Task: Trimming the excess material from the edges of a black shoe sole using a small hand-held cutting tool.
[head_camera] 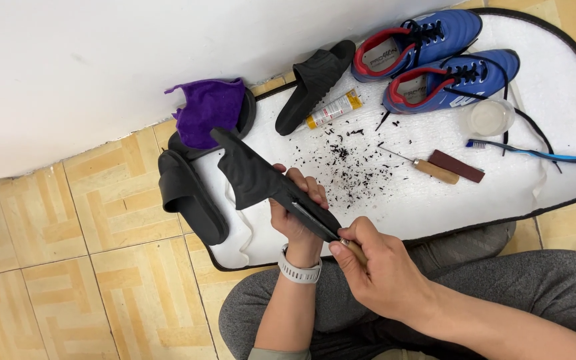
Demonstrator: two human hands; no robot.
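Left hand (295,210) fingers grip black slide (261,180); right hand (375,263) fingers pinch wooden-handled tool (353,248).

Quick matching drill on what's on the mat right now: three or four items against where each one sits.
Things:
1 purple cloth
2 blue toothbrush
3 blue sports shoes
4 black slide sandal

Places:
A far corner of the white mat
B held in the left hand
C draped over a sandal beside the wall
D right side of the mat, beside the clear cup

Pairs: 1-C, 2-D, 3-A, 4-B
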